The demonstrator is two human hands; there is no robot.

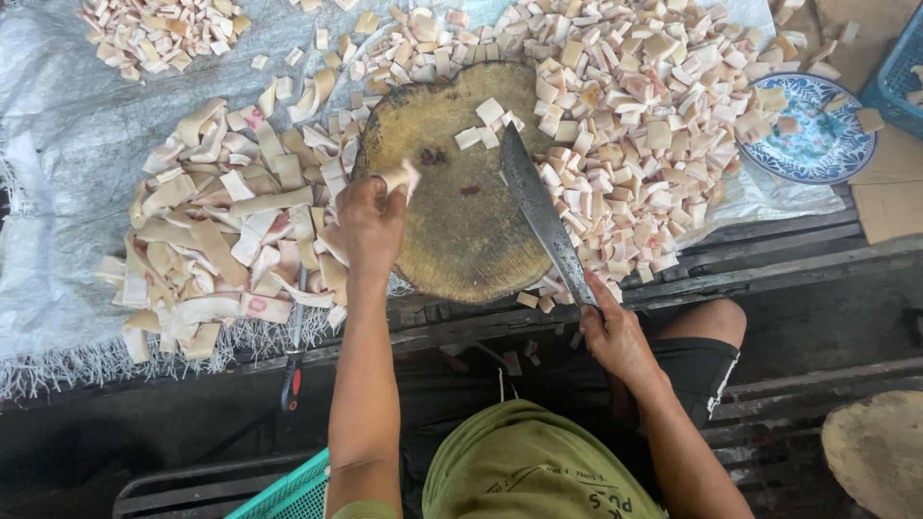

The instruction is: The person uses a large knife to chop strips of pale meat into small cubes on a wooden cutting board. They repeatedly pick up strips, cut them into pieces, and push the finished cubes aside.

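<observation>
cutting step: your left hand [368,223] grips a pale fatty strip [401,179] on the round wooden block [461,226]; your right hand [612,332] clasps the long steel knife [540,211].

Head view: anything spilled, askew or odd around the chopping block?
A few cut cubes have dropped off the front edge of the sheet onto the slats, just below the chopping block. Two dark stains mark the block. Otherwise the left hand holds a strip and the right hand holds the cleaver.
</observation>
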